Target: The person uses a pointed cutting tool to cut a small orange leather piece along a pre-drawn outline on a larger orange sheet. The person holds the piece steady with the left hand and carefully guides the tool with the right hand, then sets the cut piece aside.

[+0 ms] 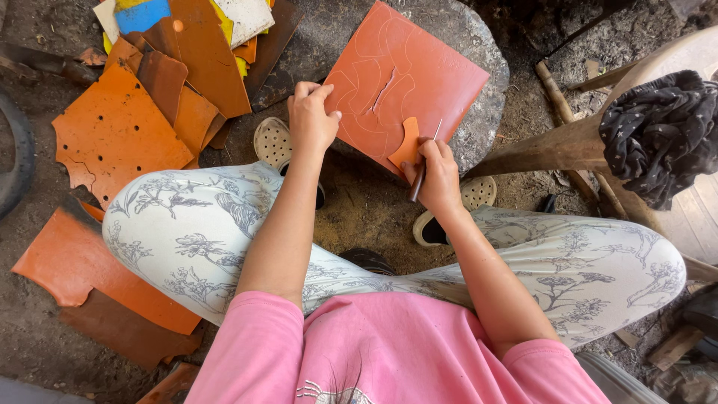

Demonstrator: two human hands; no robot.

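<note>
An orange leather sheet [419, 67] with traced curved outlines and a cut slit lies on a flat grey stone [479, 30]. My left hand [310, 116] presses down on the sheet's left edge, fingers curled over it. My right hand [437, 176] grips a thin cutting knife [425, 161], its blade tip touching the sheet near the lower corner. Beside the blade, a small cut-out piece [407, 142] curls up from the sheet. I sit with knees apart in patterned white trousers.
A heap of orange, brown, yellow and blue leather scraps [164, 82] lies at the left on dirt ground. More orange pieces [75, 262] lie by my left knee. A wooden stool with a dark cloth [662, 131] stands at the right. Perforated sandals [273, 142] cover my feet.
</note>
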